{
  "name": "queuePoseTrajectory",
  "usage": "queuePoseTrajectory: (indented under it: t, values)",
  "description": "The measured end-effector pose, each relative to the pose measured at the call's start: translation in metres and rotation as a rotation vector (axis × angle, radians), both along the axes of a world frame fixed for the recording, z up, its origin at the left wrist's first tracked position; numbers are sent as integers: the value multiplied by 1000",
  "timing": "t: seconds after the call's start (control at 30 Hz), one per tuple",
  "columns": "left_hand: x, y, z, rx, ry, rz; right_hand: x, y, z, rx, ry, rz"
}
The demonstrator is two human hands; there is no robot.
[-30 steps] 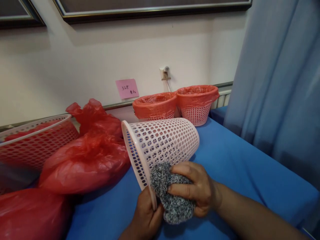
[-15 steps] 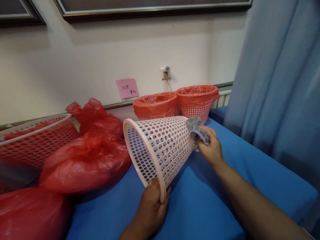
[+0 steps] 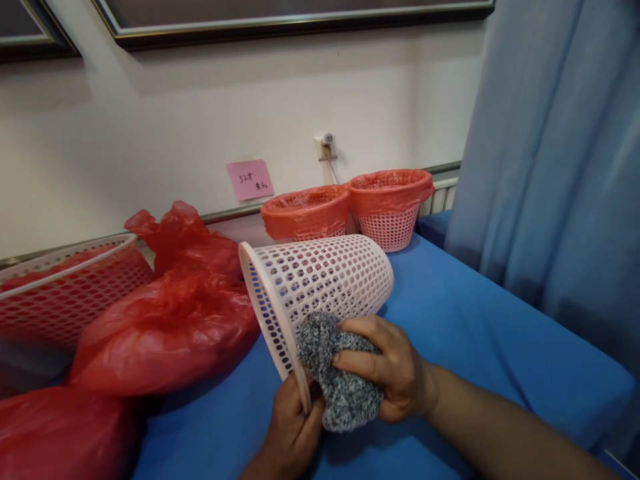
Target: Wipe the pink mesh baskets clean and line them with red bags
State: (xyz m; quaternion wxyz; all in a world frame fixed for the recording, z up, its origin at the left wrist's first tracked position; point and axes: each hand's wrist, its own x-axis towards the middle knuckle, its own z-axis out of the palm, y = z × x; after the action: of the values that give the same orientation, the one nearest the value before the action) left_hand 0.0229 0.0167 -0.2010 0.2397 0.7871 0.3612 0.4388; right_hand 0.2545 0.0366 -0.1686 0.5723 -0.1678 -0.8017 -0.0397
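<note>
Two hands in use, both at one basket. Gripped lower rim of pale pink mesh basket [image 3: 325, 273] w/ L hand [image 3: 295, 420], pinched betw. thumb & fingers. Couldn't see L fingertips. Clutched bunched grey speckled cloth [image 3: 350, 397] in R hand [image 3: 395, 367], fingers curled over, pressed to basket's outer side just behind rim. Prob. chose rim as thin edge, easy to pinch, good brace vs. push of cloth. Held basket on its side, mouth facing L, base pointing R & back, prob. to turn outer wall toward R hand.

Re. position: found basket over blue-covered table [image 3: 465, 313], tilted; couldn't tell if resting on it or held just clear. Noted rim within L hand; basket's body beyond & L of R hand, cloth in betw.

Around: counted 2 upright behind, side by side near wall [image 3: 200, 120]: L red-lined basket [image 3: 306, 221], R red-lined basket [image 3: 387, 230]. Logged red plastic bags [image 3: 170, 347] to L, one near basket's mouth; couldn't tell if touching. Saw also far-L basket [image 3: 85, 293], red stuff inside; pink note [image 3: 249, 180] on wall, socket [image 3: 325, 148] to its R; blue curtain [image 3: 545, 153] far R.
</note>
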Motion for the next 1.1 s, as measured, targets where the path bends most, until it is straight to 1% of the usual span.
queuePoseTrajectory:
  t: [0.03,0.1,0.17,0.23,0.27,0.3,0.33,0.37,0.4,0.47,0.53,0.6,0.67,0.7,0.73,0.8,0.9,0.97,1.0,1.03,1.1]
  values:
    - [0,1,2,12,15,11,1,4,-3,-38,38,-29]
    - [2,3,5,22,46,27,9,19,-10,-168,179,-134]
    - [4,4,9,8,69,40,22,42,-17,-360,401,-278]
    - [7,5,10,18,116,20,38,65,-23,-600,642,-390]
    - [8,5,10,36,152,9,44,75,-26,-715,732,-421]
    - [8,5,10,57,192,-6,49,81,-27,-799,786,-438]
    - [9,6,9,71,234,-22,51,84,-28,-830,802,-450]
    - [9,7,8,80,273,-37,51,84,-27,-801,779,-458]
    - [9,8,8,86,306,-47,48,79,-26,-721,721,-462]
    - [10,10,6,97,348,-52,37,61,-22,-494,525,-421]
    - [10,12,6,106,364,-40,23,36,-15,-280,297,-301]
    - [12,13,8,86,366,-38,12,14,-10,-110,130,-162]
    - [13,14,12,56,369,-54,5,2,-6,10,49,-74]
    - [14,15,13,51,369,-63,5,1,-6,36,34,-66]
    - [15,16,14,54,369,-74,7,4,-6,32,39,-89]
    - [14,18,14,67,372,-90,18,19,-9,-51,102,-227]
    - [11,20,7,66,395,-91,47,55,-17,-287,280,-550]
    - [9,21,0,54,420,-90,66,75,-22,-429,381,-705]
    - [8,21,-3,53,423,-91,71,81,-23,-474,421,-743]
    - [8,21,-6,53,421,-93,74,83,-23,-493,448,-750]
    - [7,21,-8,56,403,-100,69,75,-19,-448,442,-678]
